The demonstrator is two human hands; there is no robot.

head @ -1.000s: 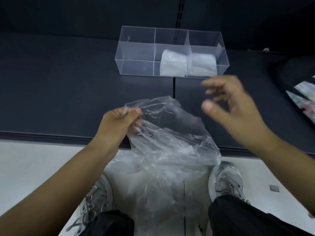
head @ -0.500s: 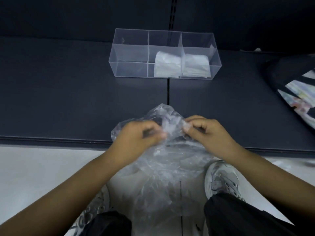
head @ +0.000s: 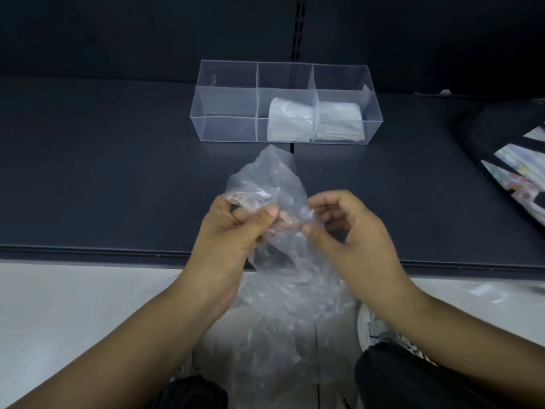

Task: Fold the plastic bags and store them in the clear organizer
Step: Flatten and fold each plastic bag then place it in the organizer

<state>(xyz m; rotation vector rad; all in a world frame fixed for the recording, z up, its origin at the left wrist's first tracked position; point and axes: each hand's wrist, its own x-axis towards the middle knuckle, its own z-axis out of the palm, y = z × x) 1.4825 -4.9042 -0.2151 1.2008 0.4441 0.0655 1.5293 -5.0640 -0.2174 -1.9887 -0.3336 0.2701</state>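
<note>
your left hand [head: 236,228] pinches one crumpled clear plastic bag [head: 265,178] near top. bag hangs between your two hands, over front edge of dark shelf [head: 118,187]. your right hand [head: 351,231] curls on bag's right side. beyond: one clear organizer [head: 224,113], three compartments; middle folded bag [head: 290,119], right folded bag [head: 339,122].

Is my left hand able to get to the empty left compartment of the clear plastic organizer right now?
Probably yes: the left hand is gripping the crumpled clear plastic bag, but the organizer's left compartment is open-topped and nothing on the dark shelf blocks the way.
</note>
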